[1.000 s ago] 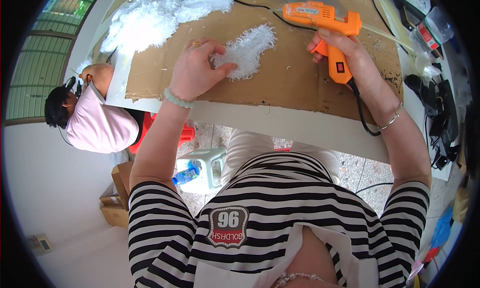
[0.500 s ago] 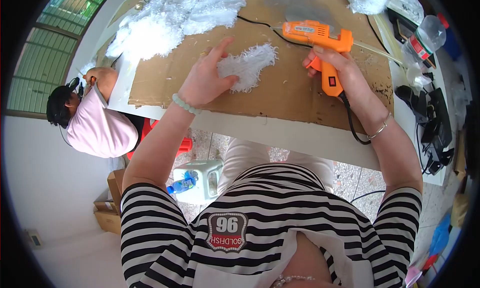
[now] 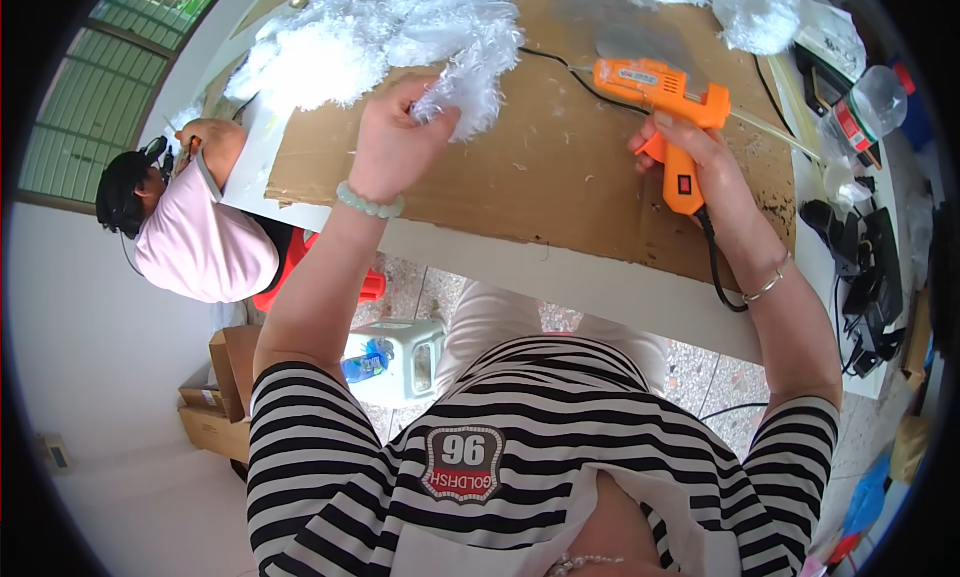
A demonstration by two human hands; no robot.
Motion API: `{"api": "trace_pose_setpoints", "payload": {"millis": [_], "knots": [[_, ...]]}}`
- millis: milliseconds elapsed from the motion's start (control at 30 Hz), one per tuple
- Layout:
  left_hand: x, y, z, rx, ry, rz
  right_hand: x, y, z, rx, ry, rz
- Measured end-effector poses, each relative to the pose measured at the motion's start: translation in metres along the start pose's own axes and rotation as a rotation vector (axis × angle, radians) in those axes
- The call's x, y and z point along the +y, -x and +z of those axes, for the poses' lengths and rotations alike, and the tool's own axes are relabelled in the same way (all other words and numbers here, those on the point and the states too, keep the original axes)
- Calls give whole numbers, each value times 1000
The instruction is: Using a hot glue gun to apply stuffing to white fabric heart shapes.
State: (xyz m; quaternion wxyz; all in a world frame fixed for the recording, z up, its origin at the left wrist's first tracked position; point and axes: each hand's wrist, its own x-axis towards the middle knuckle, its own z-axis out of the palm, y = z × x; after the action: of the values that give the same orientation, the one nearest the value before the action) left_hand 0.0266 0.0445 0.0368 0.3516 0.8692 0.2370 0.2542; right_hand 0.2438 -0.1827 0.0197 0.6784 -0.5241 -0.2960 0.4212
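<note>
My left hand [image 3: 398, 137] is closed on the near edge of a small piece of white fluffy fabric [image 3: 478, 89], pinched between thumb and fingers and lifted off the cardboard. Its far end reaches the heap of white fluffy fabric [image 3: 320, 52]; whether they touch I cannot tell. My right hand [image 3: 693, 147] is wrapped round the handle of an orange glue gun [image 3: 648, 81], fingers near the trigger. The gun's nozzle points left, above the cardboard. A glue stick [image 3: 770, 132] sticks out of its back, and a black cord runs down from the handle.
A brown cardboard sheet [image 3: 580, 192] covers the white table. At the right are a clear plastic bottle [image 3: 872, 107] and black adapters with cables [image 3: 868, 297]. More white fluff [image 3: 752, 19] lies at the far right. Another person [image 3: 195, 237] sits at the left, beside a cardboard box [image 3: 222, 397].
My left hand has closed on the small fluffy piece and raised it from the cardboard toward the heap. The glue gun remains in my right hand, appearing slightly further right and lower.
</note>
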Motion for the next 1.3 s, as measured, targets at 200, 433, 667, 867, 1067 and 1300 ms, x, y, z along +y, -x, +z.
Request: {"api": "trace_pose_setpoints", "payload": {"millis": [200, 433, 667, 867, 1067, 1300], "knots": [[7, -64, -102, 592, 221, 178, 1, -2, -5, 10, 14, 71], [-17, -119, -237, 807, 412, 130, 2, -5, -4, 2, -32, 86], [-87, -146, -246, 907, 305, -183, 0, -4, -1, 40, -34, 113], [-224, -144, -317, 1102, -117, -413, 2, -6, 3, 23, -61, 107], [-225, -167, -236, 642, -52, -653, 7, -9, -7, 53, -68, 103], [-210, -155, -219, 484, -958, -385, 5, -8, -4, 36, -40, 102]]}}
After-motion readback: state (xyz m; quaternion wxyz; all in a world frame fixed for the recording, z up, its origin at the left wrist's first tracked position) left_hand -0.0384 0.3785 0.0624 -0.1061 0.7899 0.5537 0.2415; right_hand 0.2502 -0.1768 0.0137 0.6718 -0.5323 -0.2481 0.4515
